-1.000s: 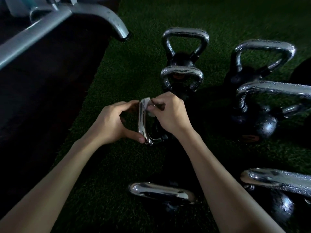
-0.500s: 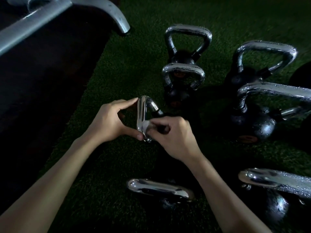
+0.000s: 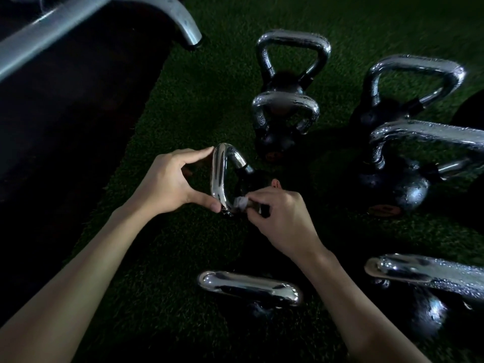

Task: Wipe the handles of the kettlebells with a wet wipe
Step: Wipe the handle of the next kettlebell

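A small kettlebell [image 3: 251, 179] lies tipped on its side on the green turf floor [image 3: 209, 87], its chrome handle [image 3: 218, 174] turned toward the person. The left hand [image 3: 170, 182] steadies that handle, the index fingertip on its upper corner and the thumb on its lower corner, so the bar is held between them. The right hand [image 3: 282, 218] has its fingers [image 3: 262, 199] curled and pinches a white wet wipe [image 3: 241, 203] against the lower leg of the handle, just beside the left thumb.

Six other kettlebells stand around: two in a row beyond the hands [image 3: 290, 64] [image 3: 285, 113], two to the right [image 3: 413, 82] [image 3: 419, 158], and two near the bottom edge [image 3: 248, 286] [image 3: 432, 276]. Water droplets bead on several of their handles. A grey metal frame leg [image 3: 180, 19] meets the floor at the upper left, beside a dark mat [image 3: 65, 113].
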Demonstrator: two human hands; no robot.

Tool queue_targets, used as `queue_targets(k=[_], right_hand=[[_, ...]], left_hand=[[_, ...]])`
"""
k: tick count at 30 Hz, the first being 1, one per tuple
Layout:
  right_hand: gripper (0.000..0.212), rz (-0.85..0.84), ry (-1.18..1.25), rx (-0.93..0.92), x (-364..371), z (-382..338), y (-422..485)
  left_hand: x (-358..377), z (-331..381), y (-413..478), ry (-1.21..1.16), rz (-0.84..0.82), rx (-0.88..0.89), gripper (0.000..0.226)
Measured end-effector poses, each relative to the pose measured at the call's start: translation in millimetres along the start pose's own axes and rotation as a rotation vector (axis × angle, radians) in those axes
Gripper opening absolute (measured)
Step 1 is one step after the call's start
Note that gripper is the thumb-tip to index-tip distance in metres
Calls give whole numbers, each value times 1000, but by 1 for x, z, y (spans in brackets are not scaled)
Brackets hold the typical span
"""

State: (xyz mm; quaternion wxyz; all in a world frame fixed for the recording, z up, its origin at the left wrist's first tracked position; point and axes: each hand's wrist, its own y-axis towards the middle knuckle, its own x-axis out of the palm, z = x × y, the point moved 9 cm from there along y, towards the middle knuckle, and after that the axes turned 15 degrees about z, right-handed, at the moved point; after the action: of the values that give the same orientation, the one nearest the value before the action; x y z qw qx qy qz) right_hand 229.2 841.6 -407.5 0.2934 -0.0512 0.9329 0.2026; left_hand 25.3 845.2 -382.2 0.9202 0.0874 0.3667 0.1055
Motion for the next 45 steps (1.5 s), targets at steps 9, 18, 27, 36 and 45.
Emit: queue_targets(k=[9, 18, 27, 36, 45], right_hand=[[26, -262, -216, -59, 27, -9, 26], [13, -340, 38, 153, 29, 4, 31], [9, -162, 155, 251, 23, 12, 39], [10, -28, 189, 341, 27, 19, 49], [9, 35, 90, 272, 24, 9, 51]], left_hand=[[7, 0, -3, -22, 1, -26, 120], [10, 3, -2, -6, 2, 0, 120], [10, 2, -2, 33, 3, -4, 122], [6, 5, 4, 115, -33, -1, 124], [4, 7, 4, 127, -29, -15, 123]])
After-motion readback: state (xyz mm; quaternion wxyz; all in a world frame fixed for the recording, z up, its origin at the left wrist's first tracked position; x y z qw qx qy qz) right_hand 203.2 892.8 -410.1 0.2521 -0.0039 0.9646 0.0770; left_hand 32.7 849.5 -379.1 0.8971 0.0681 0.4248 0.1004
